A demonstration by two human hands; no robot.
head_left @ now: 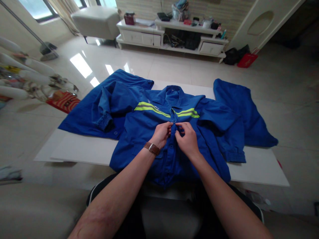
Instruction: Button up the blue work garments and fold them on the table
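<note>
A blue work jacket (147, 132) with yellow-green reflective stripes lies front up on a white table (259, 166), its collar toward the far side. My left hand (162, 133), with a brown watch on the wrist, pinches the front placket just below the stripe. Close beside it, my right hand (186, 135) has its thumb and index finger on the placket's other side, at a button. The fingertips of both hands nearly meet. More blue cloth (82, 116) lies under the left sleeve, and another blue piece (244, 106) is at the right.
Beyond the table stand a white TV cabinet (139, 36) with small items on it and a pale ottoman (96, 23). A red bag (247, 59) rests on the floor at the back right. Left are a red patterned bag (63, 101) and a broom (48, 49).
</note>
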